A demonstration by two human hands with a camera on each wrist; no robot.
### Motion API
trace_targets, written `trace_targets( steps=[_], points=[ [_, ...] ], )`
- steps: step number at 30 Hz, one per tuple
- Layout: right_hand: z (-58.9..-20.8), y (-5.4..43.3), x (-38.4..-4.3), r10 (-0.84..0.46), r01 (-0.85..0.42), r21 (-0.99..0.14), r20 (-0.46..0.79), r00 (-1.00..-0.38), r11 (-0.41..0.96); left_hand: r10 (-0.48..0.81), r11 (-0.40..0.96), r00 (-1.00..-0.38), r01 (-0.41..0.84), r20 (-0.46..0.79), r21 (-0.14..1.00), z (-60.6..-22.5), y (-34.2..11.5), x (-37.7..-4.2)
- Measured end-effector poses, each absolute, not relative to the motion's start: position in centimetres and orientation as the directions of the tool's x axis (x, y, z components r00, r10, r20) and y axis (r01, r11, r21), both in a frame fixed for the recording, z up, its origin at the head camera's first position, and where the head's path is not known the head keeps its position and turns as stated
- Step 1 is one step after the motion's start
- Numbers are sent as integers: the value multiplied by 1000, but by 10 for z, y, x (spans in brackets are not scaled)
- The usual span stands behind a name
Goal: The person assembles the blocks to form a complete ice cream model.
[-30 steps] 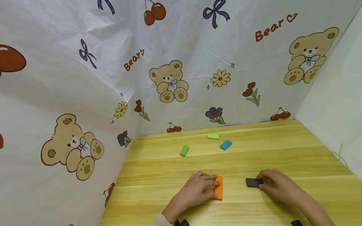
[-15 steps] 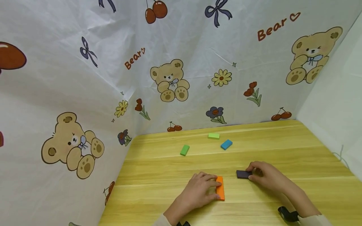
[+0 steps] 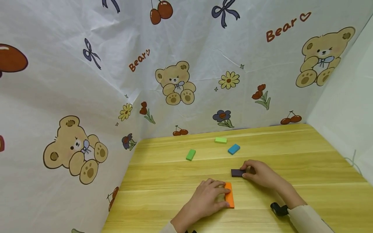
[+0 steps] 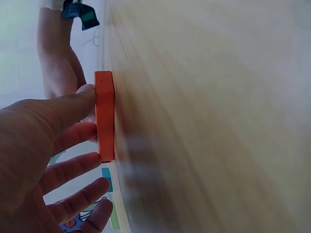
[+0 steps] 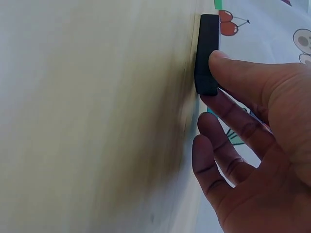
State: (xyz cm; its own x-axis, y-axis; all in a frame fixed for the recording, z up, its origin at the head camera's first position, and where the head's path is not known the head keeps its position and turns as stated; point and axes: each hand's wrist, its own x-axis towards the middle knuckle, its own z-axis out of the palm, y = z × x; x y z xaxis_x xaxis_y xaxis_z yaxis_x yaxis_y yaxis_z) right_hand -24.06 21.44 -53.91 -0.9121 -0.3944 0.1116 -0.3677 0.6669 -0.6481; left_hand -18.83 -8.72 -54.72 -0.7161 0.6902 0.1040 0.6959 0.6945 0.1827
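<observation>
An orange rectangular block (image 3: 229, 195) lies on the wooden tabletop with its long side pointing away from me. My left hand (image 3: 208, 198) holds it from the left, thumb near its close end and fingers toward its far end. The left wrist view shows the thumb and index finger against the orange block (image 4: 105, 116), the other fingers spread below. Farther right, my right hand (image 3: 260, 174) pinches the right end of a dark, almost black block (image 3: 237, 173). In the right wrist view the thumb presses on this dark block (image 5: 208, 53), with a fingertip at its lower end.
Toward the back of the table (image 3: 151, 194) lie a green block (image 3: 190, 155), a light green block (image 3: 220, 140) and a blue block (image 3: 234, 149). A white cloth (image 3: 201, 42) printed with bears and flowers hangs behind and at the left. A white wall (image 3: 346, 129) bounds the right side.
My right hand has moved left and away from me with the dark block, coming nearer the orange one. The left hand and orange block have shifted only slightly right in view.
</observation>
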Motion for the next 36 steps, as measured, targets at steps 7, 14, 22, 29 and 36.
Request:
trace_targets(
  steps=[7,14,22,29,36],
  points=[
    [-542,198,-256,-385,-346,-664,94,-918,663,697,688,-708,705,116,170,-547,-85,-187],
    [-544,181,-268,-407,-342,-692,76,-910,636,690,697,-716,697,105,169,-548,-83,-186],
    [-546,176,-274,-411,-343,-691,73,-909,636,695,694,-711,702,105,163,-547,-81,-186],
    [-546,176,-275,-407,-345,-691,81,-910,635,702,688,-704,709,105,156,-545,-81,-187],
    [-546,174,-275,-404,-341,-694,79,-911,634,695,687,-712,699,102,197,-536,-80,-202]
  ],
)
